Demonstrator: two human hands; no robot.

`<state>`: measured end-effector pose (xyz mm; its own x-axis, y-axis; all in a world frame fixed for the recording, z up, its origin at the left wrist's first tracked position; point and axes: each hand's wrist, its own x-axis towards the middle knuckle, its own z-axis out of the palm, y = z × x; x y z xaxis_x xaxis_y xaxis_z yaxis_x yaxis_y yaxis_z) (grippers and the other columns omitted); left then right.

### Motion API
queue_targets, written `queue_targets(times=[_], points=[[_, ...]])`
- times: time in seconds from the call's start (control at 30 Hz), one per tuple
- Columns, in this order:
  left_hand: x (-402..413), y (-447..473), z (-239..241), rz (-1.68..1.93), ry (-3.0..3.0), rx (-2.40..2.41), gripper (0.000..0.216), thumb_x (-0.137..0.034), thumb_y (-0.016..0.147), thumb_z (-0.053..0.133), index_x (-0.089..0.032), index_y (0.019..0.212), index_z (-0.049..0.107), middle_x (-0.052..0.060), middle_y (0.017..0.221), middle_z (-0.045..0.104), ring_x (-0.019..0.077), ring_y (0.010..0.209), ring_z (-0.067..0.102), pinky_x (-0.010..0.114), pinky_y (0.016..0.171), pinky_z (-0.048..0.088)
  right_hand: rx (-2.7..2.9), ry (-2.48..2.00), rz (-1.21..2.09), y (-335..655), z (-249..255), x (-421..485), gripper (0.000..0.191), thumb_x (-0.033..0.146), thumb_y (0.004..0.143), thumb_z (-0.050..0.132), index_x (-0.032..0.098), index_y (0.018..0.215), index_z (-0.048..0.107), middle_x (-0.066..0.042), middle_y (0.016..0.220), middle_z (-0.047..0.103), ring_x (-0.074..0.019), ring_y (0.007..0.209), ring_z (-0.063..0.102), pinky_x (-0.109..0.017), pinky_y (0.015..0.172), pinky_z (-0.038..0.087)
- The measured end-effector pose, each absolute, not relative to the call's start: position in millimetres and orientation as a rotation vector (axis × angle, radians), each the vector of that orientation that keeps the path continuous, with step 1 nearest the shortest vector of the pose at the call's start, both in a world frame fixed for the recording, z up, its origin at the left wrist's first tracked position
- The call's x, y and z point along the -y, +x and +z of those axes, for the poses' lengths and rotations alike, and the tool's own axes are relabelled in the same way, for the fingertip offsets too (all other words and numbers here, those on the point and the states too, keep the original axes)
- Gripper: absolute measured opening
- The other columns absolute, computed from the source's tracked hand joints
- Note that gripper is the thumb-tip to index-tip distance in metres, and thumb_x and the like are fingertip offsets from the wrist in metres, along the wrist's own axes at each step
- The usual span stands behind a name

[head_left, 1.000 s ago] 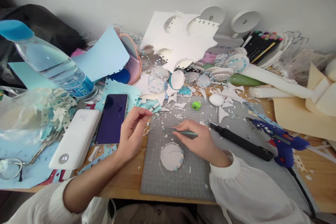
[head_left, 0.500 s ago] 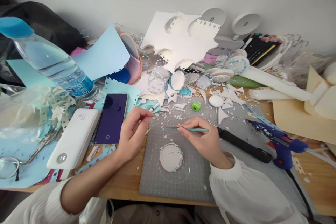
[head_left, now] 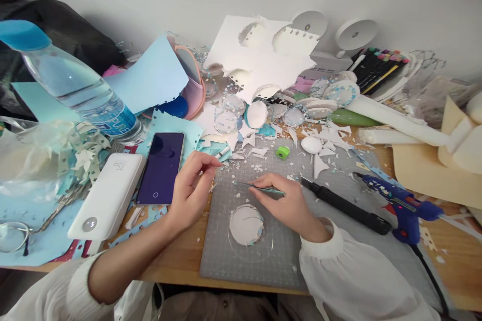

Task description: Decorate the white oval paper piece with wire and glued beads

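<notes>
Near the middle of the grey cutting mat (head_left: 226, 271), my right hand (head_left: 280, 198) pinches a pair of thin teal tweezers (head_left: 269, 190). Their tips point left, low over tiny paper bits on the mat. My left hand (head_left: 194, 185) hovers at the mat's left edge, thumb and fingers curled together; whatever lies between them is too small to make out. Below both hands rests a round white disc (head_left: 246, 224) with small pale-blue and white bits around its rim, on a clear circular sheet. A black-handled cutter (head_left: 346, 205) lies to the right of my right hand.
A phone (head_left: 160, 168), a white power bank (head_left: 107, 195) and a water bottle (head_left: 83, 85) are on the left. A blue glue gun (head_left: 404, 205) lies on the right. Paper scraps, decorated discs and a cut white sheet (head_left: 259, 60) fill the back; a green punch (head_left: 282, 153) sits on the mat.
My right hand has shifted slightly left with the tweezers, uncovering more of the cutter's end. My left hand has stayed almost still.
</notes>
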<state>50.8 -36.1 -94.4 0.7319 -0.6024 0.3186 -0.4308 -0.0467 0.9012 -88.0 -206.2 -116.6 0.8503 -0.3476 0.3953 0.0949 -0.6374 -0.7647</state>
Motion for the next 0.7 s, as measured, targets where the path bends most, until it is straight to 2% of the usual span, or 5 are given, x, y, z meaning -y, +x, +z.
queue_targets(times=[0.13,0.3,0.4,0.57,0.7], points=[[36.2,51.0,-94.6,-0.180,1.681,0.830,0.017,-0.017,0.096,0.046,-0.022,0.092,0.062,0.001,0.088,0.059,0.0169,0.084,0.053,0.030,0.075,0.042,-0.256,-2.109,-0.622,-86.8,-116.2,206.1,0.009,0.023,0.085,0.067,0.023,0.077,0.064,-0.004,0.078,0.075,-0.0194,0.074,0.072,-0.030,0.064,0.057],[36.1,50.9,-93.8,-0.156,1.680,0.873,0.018,-0.015,0.097,0.045,-0.021,0.093,0.062,0.001,0.088,0.059,0.0160,0.084,0.053,0.029,0.074,0.042,-0.347,-1.943,-0.666,-86.9,-109.0,207.6,0.011,0.024,0.082,0.072,0.023,0.074,0.063,-0.004,0.077,0.075,-0.0195,0.074,0.073,-0.031,0.067,0.060],[36.5,52.5,-95.0,-0.111,1.709,0.960,0.016,-0.013,0.096,0.047,-0.020,0.095,0.062,0.002,0.088,0.059,0.0153,0.082,0.054,0.029,0.073,0.043,-0.391,-1.825,-0.678,-90.0,-101.8,208.8,0.015,0.025,0.079,0.076,0.022,0.072,0.062,-0.004,0.076,0.074,-0.0183,0.070,0.072,-0.030,0.061,0.059],[40.8,57.3,-105.3,-0.037,1.917,1.476,0.014,-0.015,0.093,0.054,-0.017,0.101,0.065,0.006,0.093,0.058,0.0195,0.086,0.055,0.033,0.076,0.045,-0.391,-1.643,-0.788,-94.3,-95.1,212.6,0.017,0.023,0.078,0.077,0.022,0.073,0.061,-0.001,0.074,0.070,-0.0159,0.066,0.070,-0.027,0.057,0.058],[45.0,58.9,-112.0,0.139,2.120,1.806,0.014,-0.021,0.095,0.055,-0.018,0.095,0.069,0.007,0.090,0.061,0.0234,0.084,0.054,0.035,0.072,0.041,-0.391,-1.611,-0.858,-93.7,-95.3,216.3,0.016,0.021,0.078,0.077,0.023,0.075,0.061,-0.001,0.075,0.069,-0.0158,0.065,0.069,-0.030,0.059,0.059]])
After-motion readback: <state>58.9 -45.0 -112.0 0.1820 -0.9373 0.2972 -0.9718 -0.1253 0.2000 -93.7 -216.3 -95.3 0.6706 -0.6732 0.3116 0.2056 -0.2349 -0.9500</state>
